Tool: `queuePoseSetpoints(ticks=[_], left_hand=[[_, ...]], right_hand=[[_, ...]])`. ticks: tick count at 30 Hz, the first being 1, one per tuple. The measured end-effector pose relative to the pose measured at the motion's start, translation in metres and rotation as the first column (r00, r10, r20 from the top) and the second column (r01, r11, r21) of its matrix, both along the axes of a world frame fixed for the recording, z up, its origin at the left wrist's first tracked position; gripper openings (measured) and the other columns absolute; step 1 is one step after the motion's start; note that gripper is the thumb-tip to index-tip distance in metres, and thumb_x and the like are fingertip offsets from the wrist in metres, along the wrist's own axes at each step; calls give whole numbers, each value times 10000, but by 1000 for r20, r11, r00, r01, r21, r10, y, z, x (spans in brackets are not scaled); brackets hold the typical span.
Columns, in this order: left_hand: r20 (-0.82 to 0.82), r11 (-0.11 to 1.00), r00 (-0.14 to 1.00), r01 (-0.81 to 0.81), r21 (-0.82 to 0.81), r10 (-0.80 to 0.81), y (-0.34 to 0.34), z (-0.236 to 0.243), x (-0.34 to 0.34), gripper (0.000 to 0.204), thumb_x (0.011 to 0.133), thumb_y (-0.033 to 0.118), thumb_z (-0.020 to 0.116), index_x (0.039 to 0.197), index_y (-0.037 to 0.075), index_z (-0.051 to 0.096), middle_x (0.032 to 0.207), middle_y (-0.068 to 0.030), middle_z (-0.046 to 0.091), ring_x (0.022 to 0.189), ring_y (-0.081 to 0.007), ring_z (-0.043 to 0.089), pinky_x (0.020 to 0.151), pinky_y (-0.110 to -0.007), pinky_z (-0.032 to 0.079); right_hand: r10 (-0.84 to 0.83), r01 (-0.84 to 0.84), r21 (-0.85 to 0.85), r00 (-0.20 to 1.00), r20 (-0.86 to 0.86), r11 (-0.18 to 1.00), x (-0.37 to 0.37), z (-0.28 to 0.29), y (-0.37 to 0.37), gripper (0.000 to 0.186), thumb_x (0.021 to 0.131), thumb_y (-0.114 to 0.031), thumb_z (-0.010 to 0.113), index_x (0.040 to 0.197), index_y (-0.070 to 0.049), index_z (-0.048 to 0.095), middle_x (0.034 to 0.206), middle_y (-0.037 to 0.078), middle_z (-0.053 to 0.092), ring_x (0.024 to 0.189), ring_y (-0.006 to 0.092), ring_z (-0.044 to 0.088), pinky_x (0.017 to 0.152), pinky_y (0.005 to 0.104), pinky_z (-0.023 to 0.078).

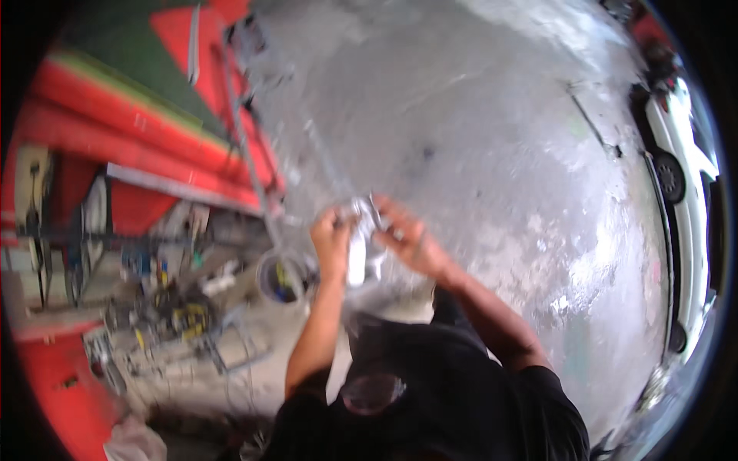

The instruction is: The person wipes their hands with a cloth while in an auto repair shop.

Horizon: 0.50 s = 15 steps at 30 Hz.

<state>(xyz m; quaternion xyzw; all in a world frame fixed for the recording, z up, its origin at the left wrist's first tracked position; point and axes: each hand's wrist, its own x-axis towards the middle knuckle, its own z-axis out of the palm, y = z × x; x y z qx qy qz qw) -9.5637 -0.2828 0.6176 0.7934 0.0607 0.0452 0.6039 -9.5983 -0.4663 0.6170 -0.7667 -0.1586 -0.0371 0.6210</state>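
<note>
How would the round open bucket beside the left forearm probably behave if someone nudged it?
The bucket would likely slide or tip before rolling, since its open mouth faces up. Its evenly round rim suggests a fairly stiff wall. The yellow item inside might shift about; blur hides how full, and so how heavy, it is.

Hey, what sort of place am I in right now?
Probably a vehicle workshop or garage: there's a white car with dark wheels parked at the right, a broad grey concrete-like floor, and a jumble of grey and yellow gear at the left.
</note>
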Motion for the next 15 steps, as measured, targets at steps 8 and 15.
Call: queuePoseSetpoints(ticks=[8,15], left_hand=[[39,969,972,234,-80,-231,-199,19,23,244,1004,141,611,1087,-74,689,912,-79,682,804,-120,602,708,-281,509],[-84,959,977,172,-226,-195,-259,-32,130,242,986,148,646,1022,-84,702,927,-83,724,807,-149,645,693,-315,530]], right_hand=[[-88,121,-206,983,162,971,75,8,-180,419,784,-2,594,1197,17,662,960,219,671,883,419,653,795,460,540],[-66,167,-443,970,234,881,161,-20,-232,458,756,-160,725,1195,-37,688,1121,147,687,1083,305,630,929,406,490]])
